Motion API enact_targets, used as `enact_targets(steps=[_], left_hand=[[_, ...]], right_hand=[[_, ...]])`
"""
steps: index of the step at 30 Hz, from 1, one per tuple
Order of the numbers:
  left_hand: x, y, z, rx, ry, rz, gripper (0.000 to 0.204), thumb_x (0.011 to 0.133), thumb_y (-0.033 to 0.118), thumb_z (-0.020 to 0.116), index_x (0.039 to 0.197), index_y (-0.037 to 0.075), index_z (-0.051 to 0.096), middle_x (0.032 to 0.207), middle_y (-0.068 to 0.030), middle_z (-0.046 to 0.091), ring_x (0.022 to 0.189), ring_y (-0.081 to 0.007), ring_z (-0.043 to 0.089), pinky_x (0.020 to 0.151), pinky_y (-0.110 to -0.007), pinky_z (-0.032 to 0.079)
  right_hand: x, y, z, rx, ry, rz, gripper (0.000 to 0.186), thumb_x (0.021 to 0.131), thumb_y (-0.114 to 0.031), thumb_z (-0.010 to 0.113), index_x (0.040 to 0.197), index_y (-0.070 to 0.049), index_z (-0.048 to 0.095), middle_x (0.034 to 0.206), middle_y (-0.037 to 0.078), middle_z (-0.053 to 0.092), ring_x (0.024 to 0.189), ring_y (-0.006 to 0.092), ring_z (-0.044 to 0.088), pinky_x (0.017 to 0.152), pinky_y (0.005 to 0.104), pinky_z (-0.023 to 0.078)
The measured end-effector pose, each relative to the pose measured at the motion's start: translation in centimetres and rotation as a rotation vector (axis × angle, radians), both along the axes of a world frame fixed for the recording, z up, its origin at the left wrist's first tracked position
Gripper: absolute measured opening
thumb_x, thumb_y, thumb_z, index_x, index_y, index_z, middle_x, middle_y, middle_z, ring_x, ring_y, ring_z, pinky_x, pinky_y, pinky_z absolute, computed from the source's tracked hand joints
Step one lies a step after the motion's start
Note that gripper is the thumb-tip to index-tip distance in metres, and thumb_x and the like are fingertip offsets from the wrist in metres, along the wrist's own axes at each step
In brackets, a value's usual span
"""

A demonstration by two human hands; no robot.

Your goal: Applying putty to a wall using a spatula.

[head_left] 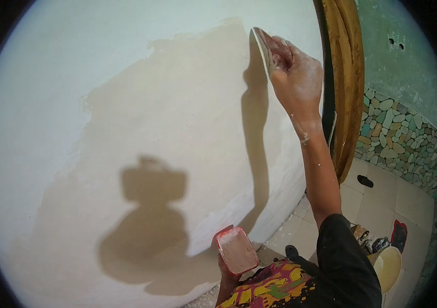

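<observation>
My right hand (pixel 298 72), dusted with white, is raised at the upper right and closed on a flat putty knife (pixel 263 54). The blade's edge is at the white wall (pixel 177 118), near the top of a damp beige patch of filler; whether it touches cannot be made out. Low down, near my body, my left hand (pixel 226 274) holds a red-rimmed rectangular tub (pixel 237 250) with pale filler paste in it. The tub tilts toward me, and most of the left fingers are hidden behind it.
A brown wooden door frame (pixel 344 77) borders the wall on the right. Beyond it is a pebble-stone wall (pixel 398 128). On the tiled floor are a cream bucket (pixel 387 269), a dark slipper (pixel 365 180) and a red-edged black item (pixel 398 235). Shadows of me fall across the wall.
</observation>
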State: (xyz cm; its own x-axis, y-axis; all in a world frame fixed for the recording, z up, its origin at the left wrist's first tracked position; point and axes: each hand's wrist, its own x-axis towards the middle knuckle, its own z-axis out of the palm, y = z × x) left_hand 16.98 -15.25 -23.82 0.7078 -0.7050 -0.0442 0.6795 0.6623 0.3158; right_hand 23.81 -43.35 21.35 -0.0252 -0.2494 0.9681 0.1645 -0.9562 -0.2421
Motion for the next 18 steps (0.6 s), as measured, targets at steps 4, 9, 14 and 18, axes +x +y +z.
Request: enact_targets(steps=[4, 9, 14, 18], left_hand=[[1.1, -0.1, -3.1, -0.034, 0.015, -0.049, 0.087, 0.092, 0.064, 0.067, 0.157, 0.013, 0.041, 0.145, -0.0137, 0.058, 0.126, -0.0342, 0.062, 0.1, -0.057, 0.056], [1.9, -0.5, -2.3, 0.015, -0.013, -0.041, 0.086, 0.093, 0.063, 0.067, 0.158, 0.014, 0.04, 0.143, -0.0126, 0.058, 0.127, -0.0328, 0.062, 0.101, -0.053, 0.056], [2.0, -1.9, -0.3, 0.048, -0.074, 0.003, 0.083, 0.097, 0.06, 0.064, 0.16, 0.014, 0.035, 0.144, -0.0118, 0.058, 0.126, -0.0317, 0.063, 0.099, -0.052, 0.058], [1.3, -2.4, -0.1, -0.052, -0.038, -0.011, 0.077, 0.1, 0.057, 0.061, 0.159, 0.014, 0.039, 0.143, -0.0121, 0.059, 0.125, -0.032, 0.064, 0.098, -0.052, 0.059]], right_hand=[[0.3, 4.9, -4.1, -0.045, 0.154, 0.312, 0.053, 0.074, 0.002, 0.063, 0.124, -0.008, 0.074, 0.091, 0.016, 0.074, 0.074, 0.0321, 0.071, 0.069, 0.0404, 0.059], [-1.0, 10.8, -9.9, -0.305, 0.302, 0.418, 0.066, 0.076, 0.004, 0.071, 0.14, -0.011, 0.066, 0.089, 0.011, 0.071, 0.079, 0.0272, 0.07, 0.068, 0.0386, 0.059], [-0.9, 6.4, -8.4, -0.138, 0.126, 0.356, 0.053, 0.077, 0.02, 0.062, 0.123, -0.002, 0.075, 0.104, 0.017, 0.078, 0.087, 0.0207, 0.075, 0.071, 0.0304, 0.059], [-0.7, 4.7, -7.5, -0.066, 0.201, 0.201, 0.051, 0.082, 0.011, 0.066, 0.129, -0.007, 0.074, 0.092, 0.013, 0.075, 0.071, 0.018, 0.07, 0.066, 0.0302, 0.059]])
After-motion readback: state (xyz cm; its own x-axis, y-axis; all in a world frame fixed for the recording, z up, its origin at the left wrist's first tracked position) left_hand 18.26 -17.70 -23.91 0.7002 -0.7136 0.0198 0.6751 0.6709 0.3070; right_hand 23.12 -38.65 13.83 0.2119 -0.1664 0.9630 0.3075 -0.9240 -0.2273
